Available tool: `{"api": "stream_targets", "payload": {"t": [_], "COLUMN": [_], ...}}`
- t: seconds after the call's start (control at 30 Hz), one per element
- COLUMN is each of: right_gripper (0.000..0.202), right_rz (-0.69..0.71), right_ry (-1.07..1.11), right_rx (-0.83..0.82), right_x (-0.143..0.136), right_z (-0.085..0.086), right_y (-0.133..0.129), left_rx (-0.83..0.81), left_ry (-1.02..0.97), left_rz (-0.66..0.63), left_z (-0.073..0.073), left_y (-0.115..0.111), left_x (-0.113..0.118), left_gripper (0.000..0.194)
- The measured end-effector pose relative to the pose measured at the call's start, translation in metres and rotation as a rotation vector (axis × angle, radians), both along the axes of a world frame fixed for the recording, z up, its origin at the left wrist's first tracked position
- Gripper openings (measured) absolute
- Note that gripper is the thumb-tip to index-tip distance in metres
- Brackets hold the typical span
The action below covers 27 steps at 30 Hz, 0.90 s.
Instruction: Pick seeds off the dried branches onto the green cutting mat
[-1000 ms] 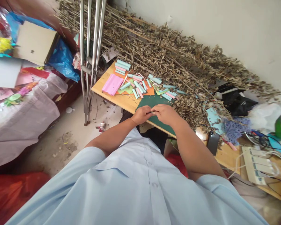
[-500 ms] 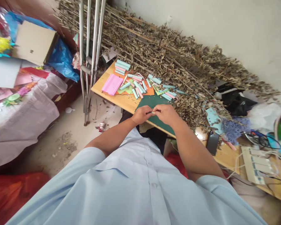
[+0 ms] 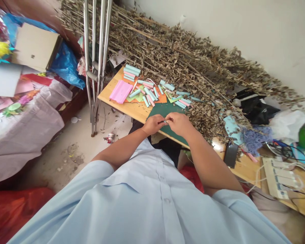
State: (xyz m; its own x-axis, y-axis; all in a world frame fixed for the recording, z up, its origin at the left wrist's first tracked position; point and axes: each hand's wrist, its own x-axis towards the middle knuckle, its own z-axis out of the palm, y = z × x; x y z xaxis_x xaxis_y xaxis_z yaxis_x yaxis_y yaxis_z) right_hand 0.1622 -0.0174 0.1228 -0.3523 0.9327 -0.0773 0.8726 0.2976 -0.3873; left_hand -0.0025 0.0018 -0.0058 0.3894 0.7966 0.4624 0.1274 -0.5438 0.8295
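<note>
Dried stalks [image 3: 193, 61] cover much of the tabletop [image 3: 132, 107] beyond the fingers [image 3: 169, 117], with blue and pink rolls [image 3: 150, 93] strewn nearer. Left hand [image 3: 153, 124] and right hand [image 3: 179, 123] meet over the green mat [image 3: 165, 109], fingers pinched nearly closed on a small piece [image 3: 165, 121] between them — mostly hidden, its kind unclear.

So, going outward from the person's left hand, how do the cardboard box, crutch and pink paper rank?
From the left hand, head view:
1. Pink paper: ahead, slightly left.
2. Crutch: left, past the paper.
3. Cardboard box: far left.
</note>
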Motion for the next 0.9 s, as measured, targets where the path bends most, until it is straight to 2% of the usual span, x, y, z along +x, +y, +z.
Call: {"api": "stream_targets", "payload": {"t": [0.13, 0.37, 0.47, 0.57, 0.77, 0.9], "right_gripper": [0.027, 0.024, 0.023, 0.022, 0.019, 0.02], "right_rz": [-0.034, 0.033, 0.085, 0.126, 0.016, 0.048], "right_ry": [-0.069, -0.393, -0.459, -0.428, -0.18, -0.159], "right_rx": [0.043, 0.054, 0.054, 0.086, 0.149, 0.173], "right_x": [-0.004, -0.02, -0.027, -0.027, -0.009, -0.003], "right_z": [0.002, 0.014, 0.018, 0.016, -0.002, -0.012], "right_y": [-0.004, -0.015, -0.017, -0.016, -0.012, -0.014], "left_rx": [-0.005, 0.006, -0.016, -0.018, -0.003, 0.004], "left_ry": [0.001, 0.003, 0.034, 0.036, -0.009, 0.002], "left_rz": [-0.009, -0.003, -0.009, -0.006, 0.005, -0.001], "left_z": [-0.001, -0.002, 0.0, 0.0, -0.004, -0.004], "left_y": [0.0, -0.001, -0.001, -0.001, 0.001, 0.001], "left_x": [0.0, -0.001, -0.002, -0.002, 0.001, 0.0], "left_gripper": [0.034, 0.023, 0.024, 0.026, 0.029, 0.029]}}
